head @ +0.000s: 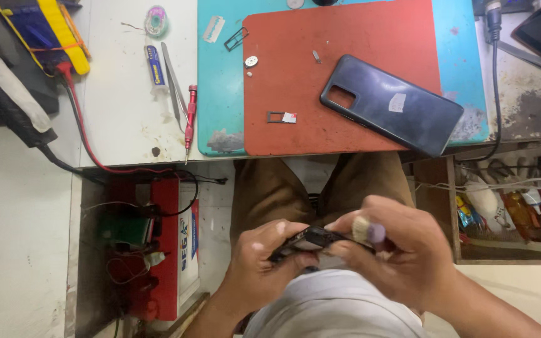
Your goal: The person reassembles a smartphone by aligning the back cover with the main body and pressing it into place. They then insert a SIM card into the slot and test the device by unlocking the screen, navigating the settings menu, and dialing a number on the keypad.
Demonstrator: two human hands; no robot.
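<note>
1. The left hand (pixel 261 263) sits nearest the body, over the lap. Its fingers are curled around the lower-left end of a dark phone body (pixel 308 241), gripping it from below and from the side.
2. The right hand (pixel 402 250) meets the left at the same phone body. Its fingers are pinched closed on a small brush (pixel 367 231) with pale bristles and a purple ferrule; the brush tip rests at the right end of the phone body.
3. Key relation: the phone body lies between the two hands, well below the bench edge. Its long axis runs from lower left to upper right, roughly across the lap. The left hand carries it; the right hand works on its right end and is the nearer to the brush contact point.
4. Beyond the knees, the bench (pixel 126 112) carries a red mat (pixel 345 94) over a teal mat (pixel 217 94).
5. On the red mat lie a dark back cover (pixel 389 103), angled, and a small card tray (pixel 281 117), well apart from both hands.
6. Further left on the bench lie tweezers (pixel 171 81) just beside a red screwdriver (pixel 190 116).
</note>
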